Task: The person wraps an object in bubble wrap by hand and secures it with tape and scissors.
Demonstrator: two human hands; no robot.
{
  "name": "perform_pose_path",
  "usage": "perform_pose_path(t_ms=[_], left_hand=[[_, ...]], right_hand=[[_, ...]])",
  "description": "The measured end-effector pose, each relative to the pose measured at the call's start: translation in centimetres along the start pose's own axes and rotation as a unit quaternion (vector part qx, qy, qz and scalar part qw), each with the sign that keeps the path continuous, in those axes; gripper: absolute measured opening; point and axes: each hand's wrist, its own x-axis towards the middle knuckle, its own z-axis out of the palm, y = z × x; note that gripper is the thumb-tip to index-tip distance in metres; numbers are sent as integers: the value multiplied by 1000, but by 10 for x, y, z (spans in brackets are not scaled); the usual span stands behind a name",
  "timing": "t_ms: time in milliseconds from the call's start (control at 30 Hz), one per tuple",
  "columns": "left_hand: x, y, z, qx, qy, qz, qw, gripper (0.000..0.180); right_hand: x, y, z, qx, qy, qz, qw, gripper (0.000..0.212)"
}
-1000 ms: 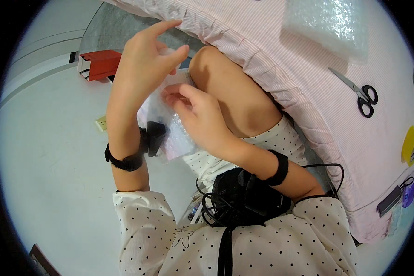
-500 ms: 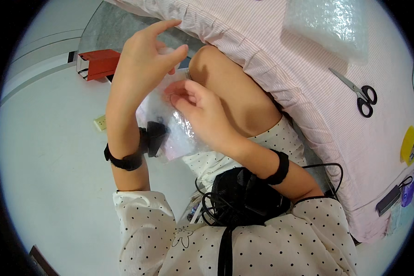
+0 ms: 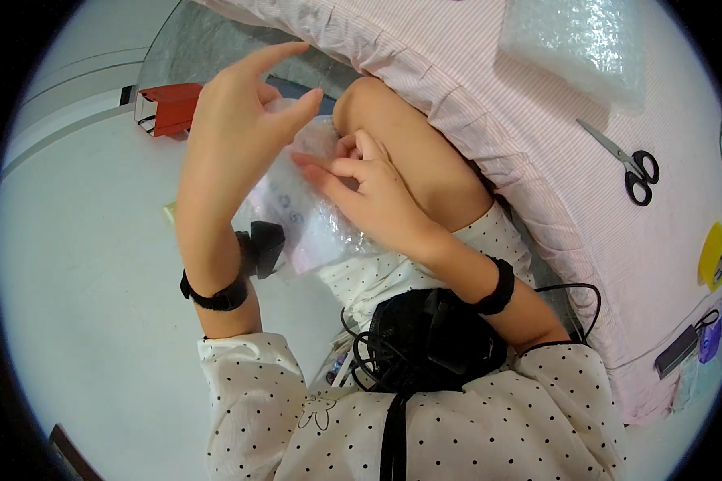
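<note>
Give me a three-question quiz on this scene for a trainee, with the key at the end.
1. Multiple choice: what colour are the handles of the scissors on the pink striped cover?
A) red
B) black
C) yellow

2. True or false: clear plastic shows beside the right hand.

3. Fill in "apart" or "touching": on the left hand, the tips of the thumb and forefinger are ____.

Key: 1. B; 2. True; 3. apart.
</note>
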Motion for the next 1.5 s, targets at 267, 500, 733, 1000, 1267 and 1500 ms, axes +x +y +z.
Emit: perform_pose_path(t_ms=[267, 500, 733, 1000, 1267, 1500], left_hand=[[-33, 0, -16, -43, 35, -116, 992, 45], [-58, -21, -22, -51, 62, -140, 987, 44], [-75, -61, -6, -157, 101, -148, 971, 42], [-78, -50, 29, -105, 200, -150, 962, 41], [-71, -44, 15, -154, 154, -201, 955, 42], [-80, -47, 27, -165, 213, -169, 948, 44]], right_hand=[[2, 16, 2, 51, -12, -66, 996, 29], [1, 7, 2, 52, -20, -91, 994, 28], [-3, 13, -2, 37, 19, -58, 997, 27], [-20, -25, -71, -246, 30, -140, 958, 17], [-92, -34, -243, -570, 266, 41, 776, 24], [-117, -41, -263, -685, 196, 44, 700, 23]])
